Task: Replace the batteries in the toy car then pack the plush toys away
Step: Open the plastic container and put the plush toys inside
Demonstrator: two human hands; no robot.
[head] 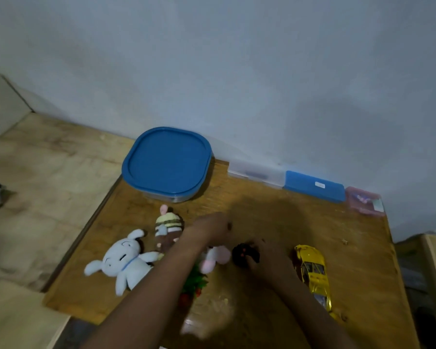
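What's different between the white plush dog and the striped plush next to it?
The white plush dog is larger and mostly white; the striped plush is smaller, banded yellow and brown. The white plush dog sprawls with limbs spread; the striped plush lies compact, nearer the blue-lidded container. Both lie on the wooden table.

Item count, by kind
Counted: plush toys [122,260] [168,226] [215,258] [194,283]: 4; car [312,270]: 1; remote [241,253]: 1; lidded container [168,162]: 1; cases [254,172] [315,186] [364,201]: 3; hands [209,229] [267,259]: 2.

Table [262,217] bears plush toys [126,260], yellow car [312,270], perhaps boxes [315,186].
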